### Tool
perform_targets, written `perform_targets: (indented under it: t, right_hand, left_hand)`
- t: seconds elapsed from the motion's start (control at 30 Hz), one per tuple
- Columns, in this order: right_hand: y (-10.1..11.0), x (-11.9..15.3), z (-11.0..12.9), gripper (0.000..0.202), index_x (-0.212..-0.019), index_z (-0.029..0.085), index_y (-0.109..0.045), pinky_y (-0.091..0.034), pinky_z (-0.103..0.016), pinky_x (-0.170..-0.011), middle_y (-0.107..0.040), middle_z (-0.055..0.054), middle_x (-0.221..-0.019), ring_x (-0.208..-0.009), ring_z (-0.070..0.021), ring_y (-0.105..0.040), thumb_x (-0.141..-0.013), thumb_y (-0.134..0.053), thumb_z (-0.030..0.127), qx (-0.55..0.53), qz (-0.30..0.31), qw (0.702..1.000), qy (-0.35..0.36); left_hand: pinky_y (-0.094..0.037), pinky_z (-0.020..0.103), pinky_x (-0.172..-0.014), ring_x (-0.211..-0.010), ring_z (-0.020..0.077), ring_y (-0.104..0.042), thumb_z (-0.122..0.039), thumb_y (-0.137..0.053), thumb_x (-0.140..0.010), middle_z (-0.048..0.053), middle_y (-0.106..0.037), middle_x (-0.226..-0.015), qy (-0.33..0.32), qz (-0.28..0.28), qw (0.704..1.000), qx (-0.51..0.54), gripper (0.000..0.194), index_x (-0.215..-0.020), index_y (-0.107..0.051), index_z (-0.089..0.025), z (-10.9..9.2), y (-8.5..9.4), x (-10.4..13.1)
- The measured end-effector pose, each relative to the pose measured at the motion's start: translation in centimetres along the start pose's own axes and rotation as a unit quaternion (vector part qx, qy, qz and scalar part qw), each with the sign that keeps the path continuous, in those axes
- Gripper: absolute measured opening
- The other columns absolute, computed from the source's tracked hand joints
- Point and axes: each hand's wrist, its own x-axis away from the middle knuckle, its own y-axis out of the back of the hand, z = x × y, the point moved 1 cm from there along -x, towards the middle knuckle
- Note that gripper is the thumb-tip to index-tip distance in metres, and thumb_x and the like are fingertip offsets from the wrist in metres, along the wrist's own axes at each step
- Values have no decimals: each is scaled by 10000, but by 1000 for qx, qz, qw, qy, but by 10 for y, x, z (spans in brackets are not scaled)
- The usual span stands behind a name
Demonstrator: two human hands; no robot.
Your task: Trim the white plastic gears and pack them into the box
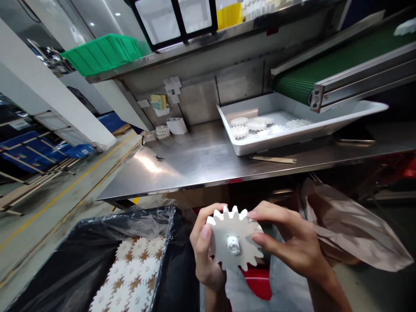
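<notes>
A white toothed gear (234, 236) with a raised round hub faces me, held up in front of the bench edge. The fingers of my left hand (208, 249) grip its left rim. On the other side, my right hand (289, 238) has thumb and fingers on the upper right teeth. To the lower left, a box lined with black plastic (61, 255) holds rows of similar white gears (139, 271). Several more gears (239, 131) lie in a white tray (292, 141) on the bench.
The steel bench (182, 156) spans the middle, with a wooden stick (274, 160) near its edge. A green conveyor belt (351, 60) ends above the tray. A green bin (104, 53) sits on the upper shelf. At right hangs a pale bag (351, 221).
</notes>
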Motion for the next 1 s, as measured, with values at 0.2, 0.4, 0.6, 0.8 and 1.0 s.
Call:
perform_targets:
  t: [0.2, 0.4, 0.6, 0.8, 1.0]
  right_hand:
    - [-2, 1, -6, 299, -1145, 345, -778, -622, -207, -676, -833, 24, -993, -754, -140, -754, -922, -802, 148, 22, -37, 998, -38]
    - [-8, 4, -9, 349, -1197, 352, -729, -645, -177, -782, -809, 33, -1033, -822, -124, -772, -904, -834, 196, -20, -51, 996, -68]
    - [-7, 5, -4, 438, -1243, 341, -682, -644, -195, -847, -789, 23, -1075, -909, -141, -777, -887, -787, 108, -3, -19, 998, -53]
    - [-5, 6, -2, 417, -1274, 309, -664, -639, -231, -849, -795, -4, -1087, -992, -173, -773, -929, -748, 90, 32, -8, 999, 1]
    - [-10, 3, -6, 383, -1248, 328, -706, -629, -168, -850, -813, 30, -1121, -967, -126, -780, -952, -735, 86, 36, -14, 999, -18]
  left_hand:
    - [-445, 283, -640, -760, 210, -625, -471, -527, -922, 50, -729, -887, 1, -22, 999, -47, 377, -1030, -781, -213, 2, 2, -1]
    - [-464, 251, -601, -691, 171, -634, -382, -509, -932, 19, -724, -817, -56, -82, 995, -16, 321, -909, -782, -216, 1, -7, 0]
    - [-434, 237, -505, -577, 148, -592, -431, -519, -916, 13, -740, -774, -86, -78, 993, 27, 355, -935, -799, -215, 4, -1, 1]
    - [-475, 258, -522, -584, 184, -619, -549, -484, -904, 42, -717, -701, -91, -71, 991, 71, 482, -934, -796, -183, 6, 0, 1]
    - [-500, 259, -539, -603, 192, -656, -588, -484, -907, 40, -731, -711, -71, -100, 989, 86, 509, -960, -795, -189, 7, -7, -2]
